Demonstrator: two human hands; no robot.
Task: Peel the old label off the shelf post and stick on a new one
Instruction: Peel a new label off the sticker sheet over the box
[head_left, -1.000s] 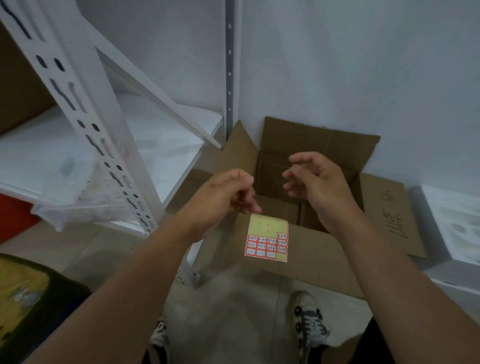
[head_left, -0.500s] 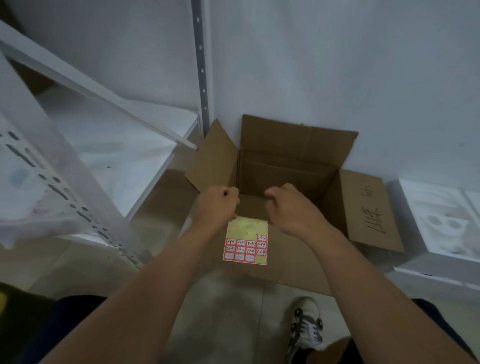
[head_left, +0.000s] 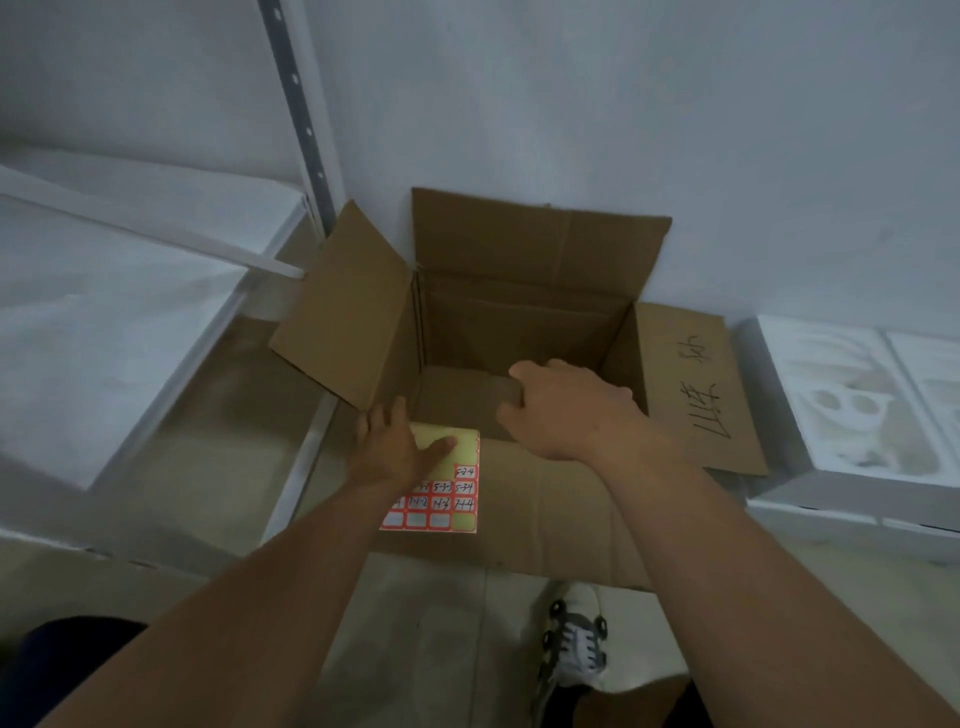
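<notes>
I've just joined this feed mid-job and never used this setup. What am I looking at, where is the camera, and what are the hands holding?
There is no machine here: a person works with bare hands, and the single camera sits on their head, looking forward and down. The left hand holds a label sheet over the near flap of an open cardboard box on the floor, thumb on top. The right hand reaches over the box opening with curled fingers; whether it holds anything is hidden. A white shelf stands at left, foam packing at right, one shoe below.
</notes>
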